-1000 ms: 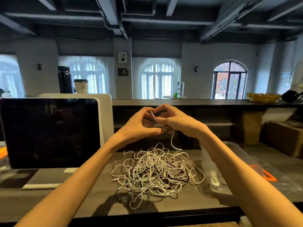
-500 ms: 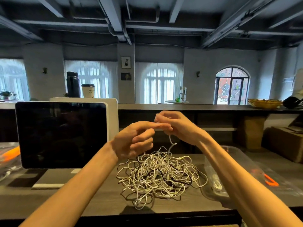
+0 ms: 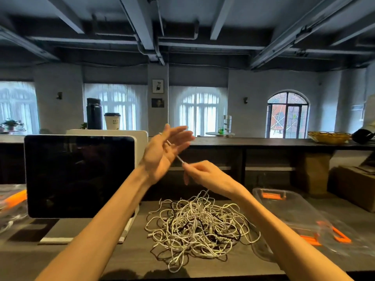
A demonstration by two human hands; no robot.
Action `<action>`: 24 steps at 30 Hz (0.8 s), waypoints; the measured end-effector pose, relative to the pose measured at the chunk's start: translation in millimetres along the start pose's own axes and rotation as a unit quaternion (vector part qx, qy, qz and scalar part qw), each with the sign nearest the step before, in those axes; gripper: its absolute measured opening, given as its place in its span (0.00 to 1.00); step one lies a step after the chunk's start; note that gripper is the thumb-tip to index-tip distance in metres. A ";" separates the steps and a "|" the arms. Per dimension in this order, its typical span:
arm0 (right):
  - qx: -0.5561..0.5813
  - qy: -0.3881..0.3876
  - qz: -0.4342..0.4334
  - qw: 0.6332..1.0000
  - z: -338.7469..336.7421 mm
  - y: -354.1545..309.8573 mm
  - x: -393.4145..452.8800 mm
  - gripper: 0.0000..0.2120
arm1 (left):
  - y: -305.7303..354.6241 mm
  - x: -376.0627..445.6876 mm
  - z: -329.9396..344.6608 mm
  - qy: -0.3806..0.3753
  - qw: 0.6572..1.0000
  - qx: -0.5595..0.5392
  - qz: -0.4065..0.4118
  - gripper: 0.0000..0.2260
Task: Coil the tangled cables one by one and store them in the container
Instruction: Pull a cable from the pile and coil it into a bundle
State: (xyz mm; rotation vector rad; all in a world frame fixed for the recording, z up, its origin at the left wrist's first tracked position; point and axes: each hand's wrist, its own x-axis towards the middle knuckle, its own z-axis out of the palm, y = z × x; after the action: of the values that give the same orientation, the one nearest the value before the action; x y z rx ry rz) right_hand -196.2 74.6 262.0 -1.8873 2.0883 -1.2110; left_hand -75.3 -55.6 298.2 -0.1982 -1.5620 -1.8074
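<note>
**Q:** What does the head view give you?

**A:** I see my left hand (image 3: pixel 164 151) raised, palm up and fingers spread flat, with a white cable (image 3: pixel 177 155) lying across the palm. My right hand (image 3: pixel 203 173) pinches that same cable just below, fingers curled round it. The strand seems to run down from there into the tangled pile (image 3: pixel 199 225) on the table (image 3: pixel 71 258), though I can't trace it clearly.

**Q:** And the container?

**A:** The clear container (image 3: pixel 288 211) with orange latches sits just right of the pile, partly behind my right forearm. I can't tell whether anything lies inside it.

**Q:** How far along, then?

**A:** Early, I judge. The heap looks large and knotted, and I'm only starting to wind one cable around the left hand. Coiling, storing and the rest of the pile remain.
</note>
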 end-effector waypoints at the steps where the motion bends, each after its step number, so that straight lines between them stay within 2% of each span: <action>1: -0.100 0.007 -0.018 0.995 2.7 3.3 -2.8 0.22 | -4.1 6.6 -9.8 0.036 0.994 0.100 0.035 0.21; 3: -0.181 0.040 -0.064 0.981 2.4 2.8 -6.7 0.20 | -13.5 10.6 -25.0 0.044 0.952 0.298 0.056 0.19; 5: -0.204 0.081 -0.125 0.967 -6.3 -5.3 -3.8 0.17 | -28.2 4.5 -30.7 -0.040 0.901 0.432 0.025 0.18; 6: -0.213 0.099 -0.148 0.961 -12.2 -10.9 -0.1 0.15 | -31.8 -1.6 -29.5 -0.084 0.889 0.449 -0.007 0.20; 7: -0.209 0.114 -0.161 0.958 -18.1 -15.0 4.6 0.13 | -33.4 -8.9 -25.3 -0.110 0.902 0.414 -0.052 0.22; 9: -0.166 0.127 -0.155 0.966 -27.4 -16.3 13.7 0.12 | -32.4 -22.2 -16.1 -0.122 0.949 0.261 -0.126 0.26; 11: -0.055 0.127 -0.126 0.982 -30.5 -10.8 17.8 0.11 | -29.6 -30.1 -10.6 -0.152 0.968 0.113 -0.165 0.25; 14: 0.128 0.104 -0.111 0.980 -19.4 -6.2 16.7 0.10 | -20.5 -35.8 -3.6 -0.236 0.942 -0.087 -0.224 0.25; 16: 0.213 0.085 -0.110 0.967 -4.6 -10.9 15.8 0.08 | -16.4 -37.7 0.0 -0.284 0.886 -0.245 -0.271 0.24; 17: 0.242 0.081 -0.101 0.961 1.9 -13.4 15.4 0.08 | -16.0 -38.5 0.7 -0.298 0.865 -0.286 -0.283 0.24; 18: 0.258 0.086 -0.090 0.958 6.2 -13.5 15.9 0.09 | -14.5 -39.9 2.1 -0.298 0.861 -0.298 -0.285 0.24; 19: 0.270 0.091 -0.080 0.955 8.4 -15.4 14.9 0.09 | -12.6 -41.2 3.4 -0.282 0.872 -0.285 -0.282 0.24; 22: 0.254 0.095 -0.066 0.960 7.6 -11.1 12.3 0.09 | -4.1 -47.5 6.6 -0.183 0.937 -0.177 -0.238 0.22; 24: 0.225 0.073 -0.055 0.970 13.2 -12.7 7.7 0.11 | 2.3 -47.1 9.9 -0.123 0.961 -0.163 -0.189 0.22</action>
State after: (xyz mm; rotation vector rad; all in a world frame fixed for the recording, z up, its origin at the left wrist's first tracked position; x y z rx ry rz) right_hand -180.7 62.3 263.7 -1.7607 1.5923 -1.7197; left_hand -43.2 -26.9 276.7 -0.3034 -1.5346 -2.4209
